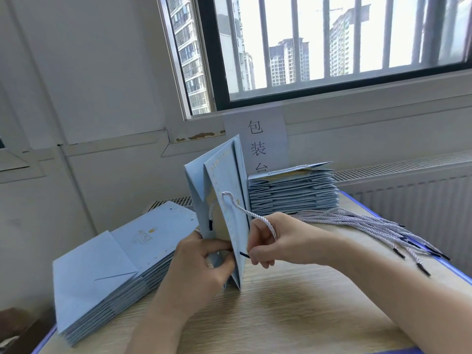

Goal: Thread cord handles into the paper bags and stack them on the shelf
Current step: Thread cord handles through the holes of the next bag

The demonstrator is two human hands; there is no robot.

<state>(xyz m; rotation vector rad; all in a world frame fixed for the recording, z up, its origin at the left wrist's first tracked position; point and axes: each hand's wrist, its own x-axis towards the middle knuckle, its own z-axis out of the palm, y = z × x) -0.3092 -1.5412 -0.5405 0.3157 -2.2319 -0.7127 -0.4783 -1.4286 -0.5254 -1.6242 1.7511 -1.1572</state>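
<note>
A light blue paper bag (219, 190) stands on its edge at the middle of the wooden table (293, 310), partly spread open. My left hand (204, 261) grips its lower edge. My right hand (275, 241) pinches the black tip of a white twisted cord (245, 213) against the bag's right panel. The cord loops up from my hand to a hole higher in the same panel. Another black cord tip shows inside the bag on the left.
A stack of flat blue bags (109, 261) lies at the left of the table. A second stack of bags (293, 192) sits at the back by the wall. Several loose white cords (378, 228) with black tips fan out at the right. A radiator runs under the window.
</note>
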